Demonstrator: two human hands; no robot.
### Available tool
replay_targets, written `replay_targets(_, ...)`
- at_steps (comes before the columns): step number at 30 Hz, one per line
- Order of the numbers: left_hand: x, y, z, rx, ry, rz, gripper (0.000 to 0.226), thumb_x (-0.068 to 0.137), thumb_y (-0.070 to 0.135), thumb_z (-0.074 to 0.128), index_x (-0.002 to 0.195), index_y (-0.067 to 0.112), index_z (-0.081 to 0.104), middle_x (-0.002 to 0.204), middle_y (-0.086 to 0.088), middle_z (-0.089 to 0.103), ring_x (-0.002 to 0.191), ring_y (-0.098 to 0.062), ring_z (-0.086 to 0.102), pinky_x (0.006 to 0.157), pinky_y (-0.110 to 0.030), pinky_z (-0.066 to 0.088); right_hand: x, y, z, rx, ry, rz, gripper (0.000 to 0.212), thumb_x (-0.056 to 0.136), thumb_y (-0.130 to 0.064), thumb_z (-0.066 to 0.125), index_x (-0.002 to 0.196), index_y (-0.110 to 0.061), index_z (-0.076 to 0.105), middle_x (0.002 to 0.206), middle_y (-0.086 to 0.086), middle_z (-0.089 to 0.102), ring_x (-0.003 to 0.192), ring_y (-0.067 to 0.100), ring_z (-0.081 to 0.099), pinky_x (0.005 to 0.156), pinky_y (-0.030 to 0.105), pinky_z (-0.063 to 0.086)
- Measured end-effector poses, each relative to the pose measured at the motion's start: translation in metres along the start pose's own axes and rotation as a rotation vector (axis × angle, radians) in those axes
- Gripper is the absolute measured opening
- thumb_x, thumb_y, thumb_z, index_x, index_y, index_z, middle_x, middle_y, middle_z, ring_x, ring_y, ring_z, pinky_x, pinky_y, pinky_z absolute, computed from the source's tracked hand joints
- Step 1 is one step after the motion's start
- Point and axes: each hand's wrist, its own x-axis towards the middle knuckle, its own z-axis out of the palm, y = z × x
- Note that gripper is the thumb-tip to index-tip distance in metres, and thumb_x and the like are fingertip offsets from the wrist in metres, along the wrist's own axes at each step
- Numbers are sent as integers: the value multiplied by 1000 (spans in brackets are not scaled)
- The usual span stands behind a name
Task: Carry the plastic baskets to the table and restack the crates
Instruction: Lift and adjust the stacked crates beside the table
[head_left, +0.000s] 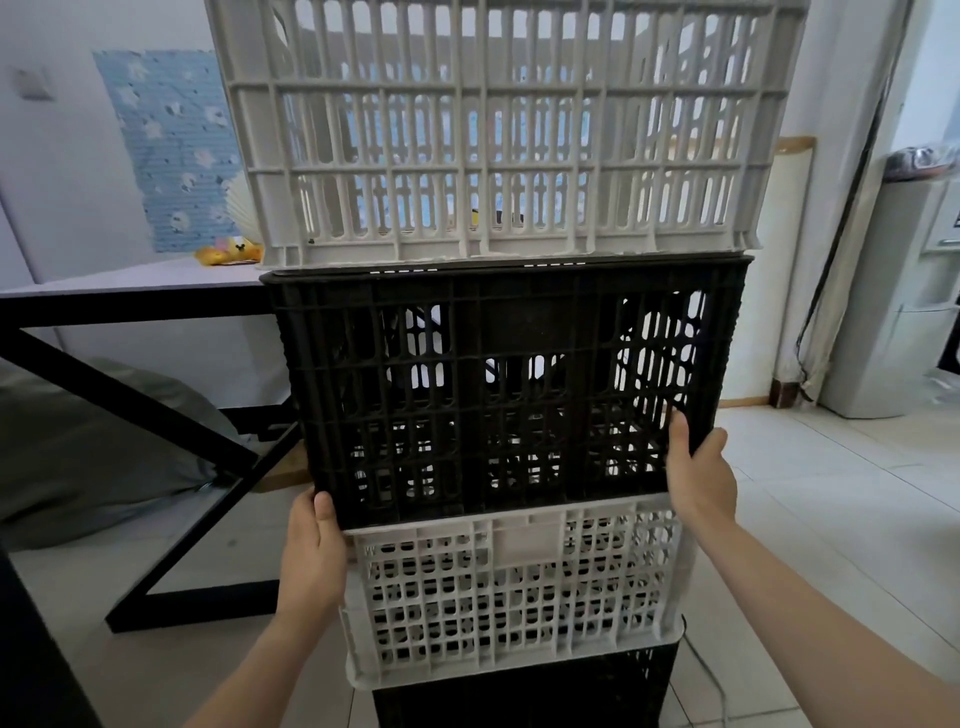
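Note:
A tall stack of plastic crates fills the middle of the view. On top is a white crate (498, 130), upside down on a black crate (509, 384). Under that sits a second white crate (514, 592), which rests on another black crate (524, 691) at the floor. My left hand (311, 556) grips the lower left corner of the upper black crate, thumb on its front face. My right hand (698, 473) grips its lower right corner the same way. Both forearms reach up from the bottom of the view.
A table (130, 283) with a pale top and black X-shaped legs stands to the left, a yellow soft toy (228, 253) on it. A grey cushion (93, 447) lies under it. A white appliance (893, 312) and dark cables (841, 249) are at the right. The floor (831, 519) is tiled.

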Motion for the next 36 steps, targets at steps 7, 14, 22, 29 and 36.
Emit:
replay_targets(7, -4, 0, -2, 26, -24, -14, 52, 100, 52, 17, 128, 17, 44, 116, 5, 52, 104, -13, 49, 87, -33, 38, 0, 4, 7, -5, 24, 32, 53, 92, -70, 21, 102, -18, 28, 79, 7, 57, 75, 31, 58, 58, 36, 39)
replay_targets(14, -2, -9, 2, -44, -10, -97, 55, 97, 58, 17, 130, 22, 41, 115, 0, 57, 107, -24, 55, 86, -40, 42, -10, 21, -3, -33, -60, -148, 61, 95, -62, 29, 131, -12, 36, 111, 9, 58, 106, 32, 57, 82, 39, 44)
replay_targets(22, -3, -7, 3, -175, -69, -175, 55, 100, 51, 19, 143, 18, 28, 124, 1, 46, 115, -18, 45, 95, -35, 34, -18, 50, -8, -200, -96, -303, 47, 102, -39, 35, 139, -11, 38, 131, 9, 51, 125, 24, 46, 102, 35, 36)
replay_targets(29, -8, 3, 0, -244, -120, -147, 57, 101, 47, 16, 152, 20, 19, 134, 12, 33, 124, -3, 30, 102, -24, 25, -26, 65, 8, -48, -44, -154, 54, 102, -46, 31, 148, -17, 27, 161, 10, 13, 146, 23, 22, 115, 50, 24)
replay_targets(36, -42, -45, 30, -247, -169, -301, 70, 95, 57, 25, 154, 23, 11, 156, -3, 26, 143, -23, 29, 112, -40, 26, -24, 73, 7, 349, -150, 37, 68, 95, -58, 42, 152, -32, 15, 147, 3, 42, 133, 27, 43, 101, 40, 39)
